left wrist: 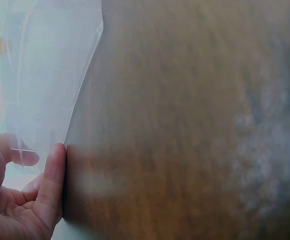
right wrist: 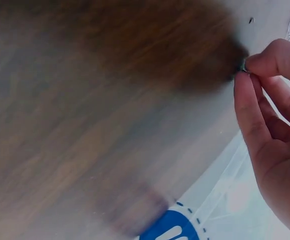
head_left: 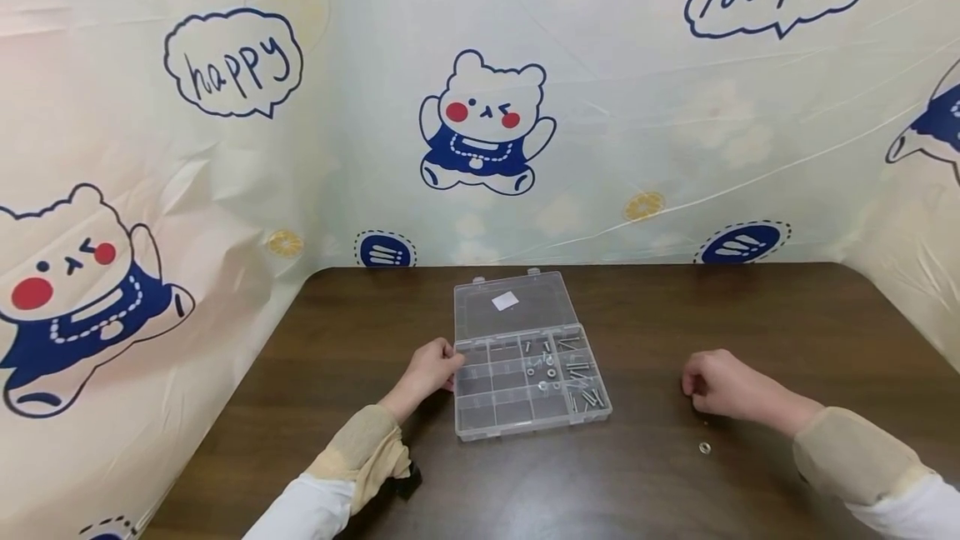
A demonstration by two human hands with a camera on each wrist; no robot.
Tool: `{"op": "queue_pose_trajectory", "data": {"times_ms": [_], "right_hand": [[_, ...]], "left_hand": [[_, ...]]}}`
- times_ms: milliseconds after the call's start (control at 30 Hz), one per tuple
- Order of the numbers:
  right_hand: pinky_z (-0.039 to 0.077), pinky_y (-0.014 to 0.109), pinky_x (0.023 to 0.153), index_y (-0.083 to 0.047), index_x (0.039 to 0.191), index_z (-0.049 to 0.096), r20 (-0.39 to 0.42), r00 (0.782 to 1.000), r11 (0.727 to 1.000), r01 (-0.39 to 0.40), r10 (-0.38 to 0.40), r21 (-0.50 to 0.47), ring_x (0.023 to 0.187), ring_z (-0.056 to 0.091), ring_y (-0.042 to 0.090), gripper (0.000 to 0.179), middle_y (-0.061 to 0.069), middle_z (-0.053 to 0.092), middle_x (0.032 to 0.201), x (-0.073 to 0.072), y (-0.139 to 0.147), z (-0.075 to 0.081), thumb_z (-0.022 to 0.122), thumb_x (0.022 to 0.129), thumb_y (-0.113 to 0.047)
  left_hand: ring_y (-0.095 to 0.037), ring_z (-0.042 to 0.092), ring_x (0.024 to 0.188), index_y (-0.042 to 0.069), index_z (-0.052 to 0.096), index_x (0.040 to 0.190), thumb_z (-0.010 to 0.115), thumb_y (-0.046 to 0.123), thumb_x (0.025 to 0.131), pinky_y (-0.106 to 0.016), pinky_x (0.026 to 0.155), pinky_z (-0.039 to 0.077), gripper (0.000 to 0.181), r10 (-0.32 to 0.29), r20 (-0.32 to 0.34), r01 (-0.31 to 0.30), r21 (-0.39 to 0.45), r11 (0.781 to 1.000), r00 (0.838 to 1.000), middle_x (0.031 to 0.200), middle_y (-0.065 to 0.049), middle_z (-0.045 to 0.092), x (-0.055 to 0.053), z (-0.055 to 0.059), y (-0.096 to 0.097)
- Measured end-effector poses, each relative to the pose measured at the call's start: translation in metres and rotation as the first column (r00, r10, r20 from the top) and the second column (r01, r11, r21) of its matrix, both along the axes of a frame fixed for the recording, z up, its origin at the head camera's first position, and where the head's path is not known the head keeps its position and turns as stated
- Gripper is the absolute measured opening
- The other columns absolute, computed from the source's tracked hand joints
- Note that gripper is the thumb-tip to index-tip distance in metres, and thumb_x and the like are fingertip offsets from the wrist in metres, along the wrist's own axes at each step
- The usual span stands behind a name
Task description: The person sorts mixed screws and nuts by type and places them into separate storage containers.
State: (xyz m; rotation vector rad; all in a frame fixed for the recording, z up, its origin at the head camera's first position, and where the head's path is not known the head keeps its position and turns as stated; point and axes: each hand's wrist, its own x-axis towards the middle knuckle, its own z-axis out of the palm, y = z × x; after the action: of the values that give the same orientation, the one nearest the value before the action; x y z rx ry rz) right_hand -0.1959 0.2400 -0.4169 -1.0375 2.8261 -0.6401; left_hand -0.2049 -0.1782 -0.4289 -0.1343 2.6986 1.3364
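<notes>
A clear plastic compartment box (head_left: 476,419) lies with its lid (head_left: 517,315) tipped back on the dark table. My left hand (head_left: 433,369) pinches the box's left edge; in the left wrist view, thumb and fingers (left wrist: 55,172) stand on either side of the clear plastic (left wrist: 55,75). Well right of the box, my right hand (head_left: 723,386) is low over the table. Between its thumb and fingertip it pinches a small metal nut (right wrist: 243,65), mostly covered by the fingers. A loose nut (head_left: 704,447) lies on the table just in front of that hand.
Screws (head_left: 591,397) fill the box's right column. Several nuts and short screws (head_left: 551,372) lie in the compartments beside it. A white label (head_left: 506,301) sits on the lid. Behind the wooden table (head_left: 360,315) hangs a printed curtain (head_left: 600,148).
</notes>
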Motion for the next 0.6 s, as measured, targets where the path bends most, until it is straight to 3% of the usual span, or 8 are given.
{"op": "queue_pose_trajectory", "data": {"times_ms": [200,433,600], "right_hand": [[0.048,0.018,0.052,-0.013,0.074,0.060,-0.061,0.998,0.999,0.012,-0.014,-0.047,0.063,0.046,0.003,0.016,-0.010,0.051,0.072,0.000,-0.019,0.015,0.068,0.069,0.000],[0.050,0.018,0.055,-0.012,0.074,0.062,-0.156,0.986,0.989,-0.077,0.057,-0.128,0.066,0.049,0.005,0.015,-0.009,0.051,0.075,0.001,-0.056,0.035,0.067,0.069,0.001],[0.050,0.018,0.056,-0.012,0.075,0.062,-0.157,0.983,0.978,-0.118,0.091,-0.173,0.067,0.050,0.007,0.015,-0.008,0.052,0.077,-0.001,-0.081,0.050,0.066,0.070,0.002]], "left_hand": [[-0.011,0.053,0.049,0.001,0.048,0.076,0.053,0.009,0.078,-0.026,0.046,0.054,0.010,-0.008,0.008,0.008,-0.004,1.000,1.000,0.067,-0.007,0.053,-0.002,0.002,0.000],[-0.011,0.054,0.046,0.001,0.048,0.075,0.053,0.010,0.078,-0.026,0.045,0.054,0.010,-0.009,-0.003,0.009,-0.020,1.000,1.000,0.065,-0.007,0.054,-0.003,0.001,-0.001],[-0.011,0.054,0.046,0.001,0.048,0.075,0.054,0.009,0.079,-0.027,0.045,0.054,0.011,0.000,0.003,0.000,-0.010,1.000,1.000,0.066,-0.008,0.053,-0.002,0.000,0.001]]}}
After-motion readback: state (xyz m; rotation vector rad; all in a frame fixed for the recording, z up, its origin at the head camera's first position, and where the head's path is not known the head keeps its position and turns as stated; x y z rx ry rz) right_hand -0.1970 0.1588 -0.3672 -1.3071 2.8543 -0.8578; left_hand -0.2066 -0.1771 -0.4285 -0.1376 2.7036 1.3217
